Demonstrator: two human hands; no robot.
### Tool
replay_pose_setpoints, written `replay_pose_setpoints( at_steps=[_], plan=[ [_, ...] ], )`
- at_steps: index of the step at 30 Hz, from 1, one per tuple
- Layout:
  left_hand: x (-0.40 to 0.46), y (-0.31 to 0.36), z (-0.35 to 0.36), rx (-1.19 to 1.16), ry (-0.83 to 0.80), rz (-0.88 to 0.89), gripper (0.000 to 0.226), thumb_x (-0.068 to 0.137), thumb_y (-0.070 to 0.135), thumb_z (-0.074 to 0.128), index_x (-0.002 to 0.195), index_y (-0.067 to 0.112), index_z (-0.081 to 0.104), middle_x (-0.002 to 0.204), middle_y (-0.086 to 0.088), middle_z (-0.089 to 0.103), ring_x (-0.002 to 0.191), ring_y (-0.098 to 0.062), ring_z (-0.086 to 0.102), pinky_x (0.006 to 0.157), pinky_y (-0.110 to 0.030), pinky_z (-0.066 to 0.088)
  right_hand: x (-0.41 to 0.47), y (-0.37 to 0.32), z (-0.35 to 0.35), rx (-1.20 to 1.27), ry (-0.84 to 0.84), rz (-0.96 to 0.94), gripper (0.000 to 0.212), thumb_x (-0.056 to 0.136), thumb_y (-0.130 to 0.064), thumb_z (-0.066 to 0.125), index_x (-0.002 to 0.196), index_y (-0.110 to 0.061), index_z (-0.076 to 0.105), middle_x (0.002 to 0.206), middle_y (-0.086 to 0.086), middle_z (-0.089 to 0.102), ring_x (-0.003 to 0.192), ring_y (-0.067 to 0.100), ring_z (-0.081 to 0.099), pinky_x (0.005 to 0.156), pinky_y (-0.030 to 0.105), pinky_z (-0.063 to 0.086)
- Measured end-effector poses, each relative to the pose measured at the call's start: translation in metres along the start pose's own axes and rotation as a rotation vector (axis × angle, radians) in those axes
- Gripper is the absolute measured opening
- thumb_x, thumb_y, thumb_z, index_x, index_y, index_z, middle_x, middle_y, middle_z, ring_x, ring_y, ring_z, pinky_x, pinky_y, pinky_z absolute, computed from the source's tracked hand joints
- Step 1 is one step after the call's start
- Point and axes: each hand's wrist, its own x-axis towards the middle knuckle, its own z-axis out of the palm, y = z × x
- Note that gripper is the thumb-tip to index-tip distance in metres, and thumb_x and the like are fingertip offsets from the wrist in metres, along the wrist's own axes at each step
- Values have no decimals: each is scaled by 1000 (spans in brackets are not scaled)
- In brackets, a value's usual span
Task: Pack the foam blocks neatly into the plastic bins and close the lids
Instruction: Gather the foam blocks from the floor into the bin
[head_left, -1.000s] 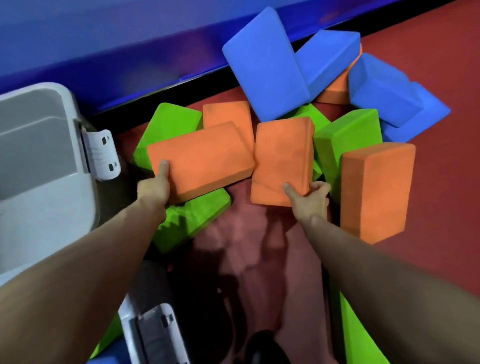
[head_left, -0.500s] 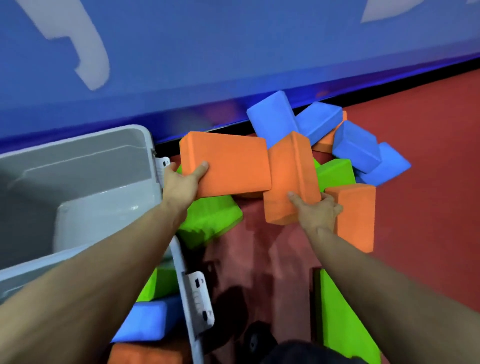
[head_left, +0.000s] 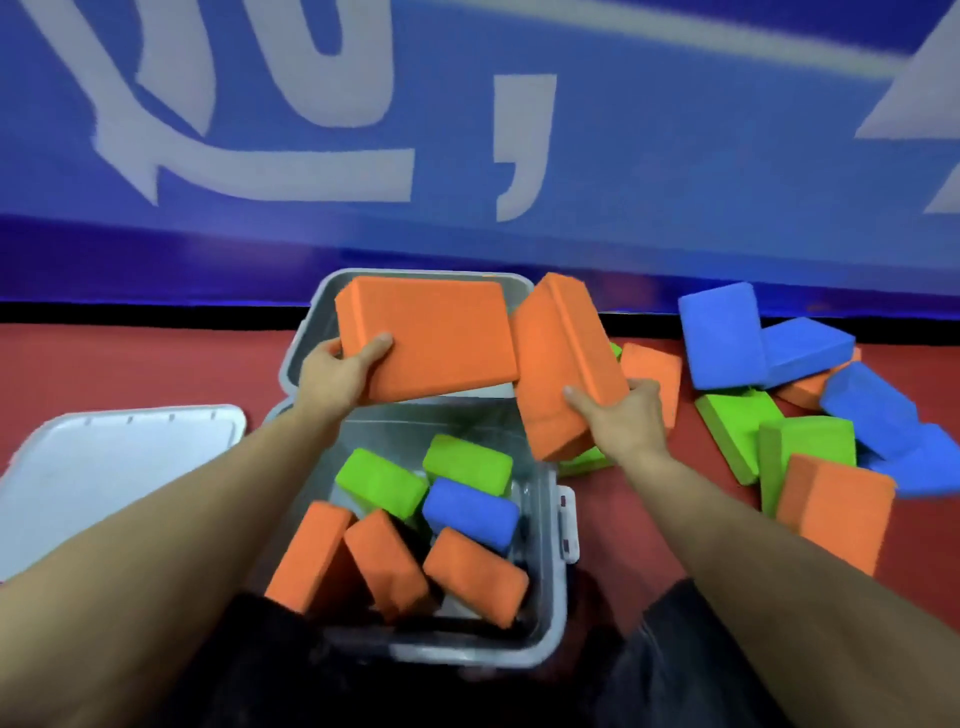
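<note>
Holding one orange block (head_left: 426, 343) in the left hand (head_left: 332, 371) and another (head_left: 563, 364) in the right hand (head_left: 626, 418), fingers curled, above the open grey bin (head_left: 550, 613); far half unfilled, near half jumbled.

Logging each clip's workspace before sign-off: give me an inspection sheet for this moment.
Surface: red floor.
Job's things: open grey bin holding orange, green and blue blocks, loosely tilted; lid lies on the floor to its left; pile of loose blocks to its right.
Clutter: nothing seen.
Grippers: left hand holds an orange block above the bin; right hand holds another orange block.
Cables: nothing seen.
Surroundings: blue wall with white lettering.
</note>
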Motion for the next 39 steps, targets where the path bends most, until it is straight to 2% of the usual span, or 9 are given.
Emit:
replay_pose_setpoints(
  at_steps=[3, 7, 10, 13, 18, 23, 32, 36, 39],
  plan=[
    [-13, -28, -59, 11, 113, -54, 63, 70, 60, 82, 108, 11, 74, 102, -8, 77, 89, -23, 73, 84, -45, 60, -26, -2, 38, -110, -95, -55, 98, 55, -79, 79, 117, -5, 63, 117, 12, 66, 118, 30, 59, 99, 44, 50],
    [-21, -54, -109, -14, 198, -233, 62, 72, 56, 82, 104, 5, 69, 98, -11, 71, 93, -31, 71, 84, -52, 61, -46, 6, 70, -180, -241, 7, 109, 51, -87, 67, 119, -2, 64, 117, 14, 67, 118, 32, 60, 98, 44, 51],
    [-21, -68, -129, -55, 244, -334, 70, 73, 53, 83, 113, 1, 62, 106, -15, 66, 90, -32, 66, 78, -46, 60, -48, 6, 78, -243, -268, 15, 109, 46, -88, 64, 116, -4, 66, 112, 17, 68, 112, 34, 61, 95, 44, 52],
    [-19, -79, -145, 40, 311, -273, 70, 73, 51, 84, 117, 2, 62, 109, -18, 67, 93, -37, 67, 85, -54, 59, -45, 0, 80, -252, -221, 27, 108, 36, -90, 63, 114, -15, 69, 110, 11, 68, 101, 29, 67, 90, 41, 55],
    [-13, -77, -152, 344, 374, -62, 95, 66, 57, 86, 142, 12, 49, 128, -15, 61, 105, -38, 65, 91, -54, 56, -69, -40, 82, -238, -144, -46, 89, 64, -68, 82, 131, -14, 60, 125, 9, 56, 109, 31, 64, 94, 43, 53],
    [-10, -80, -142, 631, 347, 56, 93, 65, 54, 89, 142, 22, 47, 130, -13, 50, 116, -38, 55, 94, -55, 52, -81, -54, 103, -333, -122, -139, 93, 69, -68, 79, 142, -18, 51, 135, 7, 48, 116, 33, 61, 92, 43, 51],
    [-10, -102, -126, 771, 215, -32, 88, 68, 48, 89, 139, 18, 47, 131, -14, 48, 120, -38, 52, 93, -52, 51, -93, -59, 119, -416, -175, -213, 91, 72, -66, 79, 146, -23, 48, 138, 0, 45, 123, 29, 58, 94, 43, 50],
    [1, -115, -121, 755, 181, -37, 89, 69, 48, 88, 140, 15, 46, 132, -16, 48, 121, -39, 52, 96, -52, 50, -85, -54, 122, -347, -205, -160, 86, 68, -68, 78, 135, -19, 59, 132, 6, 55, 118, 32, 61, 99, 43, 50],
    [9, -121, -114, 736, 111, -90, 100, 71, 53, 85, 150, 15, 38, 140, -19, 44, 129, -41, 48, 107, -50, 43, -66, -35, 132, -295, -269, -98, 95, 52, -89, 63, 116, -20, 70, 114, 6, 68, 100, 27, 69, 90, 43, 56]
  ],
)
